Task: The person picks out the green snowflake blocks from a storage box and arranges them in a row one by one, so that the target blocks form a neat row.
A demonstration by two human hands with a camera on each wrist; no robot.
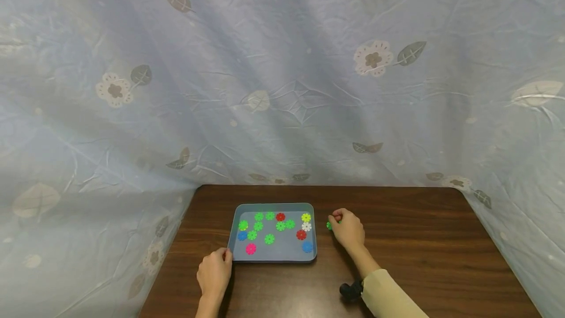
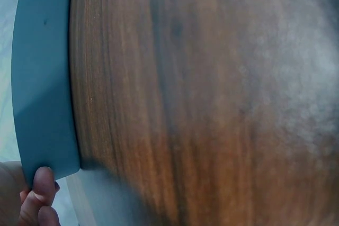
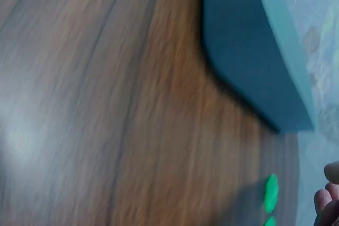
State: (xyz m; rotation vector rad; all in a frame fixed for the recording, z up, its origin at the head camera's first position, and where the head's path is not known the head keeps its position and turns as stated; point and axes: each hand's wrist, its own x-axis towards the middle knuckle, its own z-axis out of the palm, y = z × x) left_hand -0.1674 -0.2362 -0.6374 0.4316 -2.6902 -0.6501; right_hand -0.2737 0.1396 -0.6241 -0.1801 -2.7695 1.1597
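Observation:
A blue-grey tray (image 1: 282, 257) lies on the table, holding several flower-shaped notched discs in green, red, blue, yellow, white and pink. At its near left corner my left hand (image 1: 214, 270) grips the wall between thumb and fingers. In the left wrist view, a fingertip (image 2: 43, 178) presses the tray's outer side (image 2: 45, 88). Right of the tray my right hand (image 1: 348, 229) is low over the table, fingers loosely bent. Beside those fingers is a green disc (image 1: 329, 225). The right wrist view has two green discs, one (image 3: 271, 193) apart from the fingertips (image 3: 323, 200).
The dark brown wooden table (image 1: 419, 239) has rounded far corners. A pale patterned curtain (image 1: 282, 87) hangs behind it and along both sides. A black device (image 1: 350, 290) sits at my right wrist by the sleeve (image 1: 388, 291).

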